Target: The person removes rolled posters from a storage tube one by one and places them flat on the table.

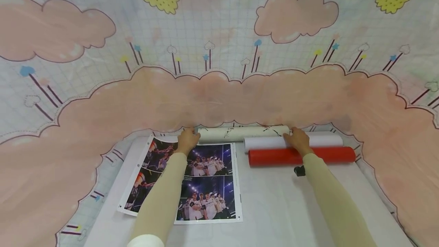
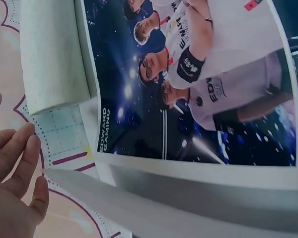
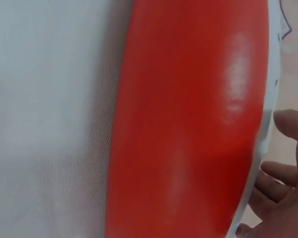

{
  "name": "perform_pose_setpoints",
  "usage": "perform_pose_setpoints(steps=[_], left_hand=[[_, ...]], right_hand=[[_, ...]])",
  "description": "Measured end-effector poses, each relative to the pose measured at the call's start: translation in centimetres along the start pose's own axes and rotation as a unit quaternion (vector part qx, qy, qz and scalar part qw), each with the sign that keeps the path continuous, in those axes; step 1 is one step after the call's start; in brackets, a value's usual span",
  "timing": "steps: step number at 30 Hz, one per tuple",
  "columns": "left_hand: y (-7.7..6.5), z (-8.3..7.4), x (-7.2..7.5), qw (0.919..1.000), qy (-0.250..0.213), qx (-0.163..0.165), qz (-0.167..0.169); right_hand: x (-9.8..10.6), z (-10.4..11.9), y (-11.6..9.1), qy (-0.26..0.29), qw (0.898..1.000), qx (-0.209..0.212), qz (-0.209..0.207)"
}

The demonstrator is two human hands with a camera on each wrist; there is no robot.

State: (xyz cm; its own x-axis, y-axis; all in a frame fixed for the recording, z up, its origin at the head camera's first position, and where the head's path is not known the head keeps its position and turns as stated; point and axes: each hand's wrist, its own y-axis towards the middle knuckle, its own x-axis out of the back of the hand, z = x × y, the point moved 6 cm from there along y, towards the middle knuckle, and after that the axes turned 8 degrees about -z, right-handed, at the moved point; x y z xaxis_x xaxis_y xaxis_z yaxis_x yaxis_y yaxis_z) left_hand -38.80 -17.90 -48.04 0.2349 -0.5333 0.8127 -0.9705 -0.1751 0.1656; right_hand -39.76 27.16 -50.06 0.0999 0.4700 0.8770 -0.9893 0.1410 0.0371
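Note:
A cream roll of patterned paper [image 1: 240, 133] lies across the far side of the white table. My left hand [image 1: 187, 140] is at its left end; in the left wrist view, the left hand [image 2: 12, 173] has loosely bent fingers with a gap to the roll [image 2: 54, 54]. At the other end is my right hand [image 1: 297, 140], its forearm passing over a white roll [image 1: 264, 143] and a red roll [image 1: 274, 157]. In the right wrist view, the red roll [image 3: 188, 119] hides part of the right hand [image 3: 283, 183], whose fingers are spread. Whether it touches the cream roll cannot be seen.
Two printed photo sheets lie on the left: a front sheet [image 1: 207, 197] and a curled one [image 1: 137, 190] partly beneath my left arm. A small black object [image 1: 299, 170] sits beside my right forearm. A patterned cloth [image 1: 219, 98] rises behind the table [image 1: 274, 201].

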Motion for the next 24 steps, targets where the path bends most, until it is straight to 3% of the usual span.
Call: perform_pose_setpoints(steps=[6,15,24], left_hand=[[0.0,0.1,-0.9,0.9997,0.017,0.017,0.009],[0.5,-0.4,-1.1,0.9994,0.017,0.017,0.023],[0.8,-0.4,-1.4,0.9999,0.001,0.011,0.003]], right_hand=[[-0.6,0.1,-0.2,-0.011,0.999,-0.011,0.035],[-0.2,0.7,0.0,0.002,0.998,-0.028,0.048],[-0.7,0.3,0.6,0.042,0.996,-0.057,0.047]])
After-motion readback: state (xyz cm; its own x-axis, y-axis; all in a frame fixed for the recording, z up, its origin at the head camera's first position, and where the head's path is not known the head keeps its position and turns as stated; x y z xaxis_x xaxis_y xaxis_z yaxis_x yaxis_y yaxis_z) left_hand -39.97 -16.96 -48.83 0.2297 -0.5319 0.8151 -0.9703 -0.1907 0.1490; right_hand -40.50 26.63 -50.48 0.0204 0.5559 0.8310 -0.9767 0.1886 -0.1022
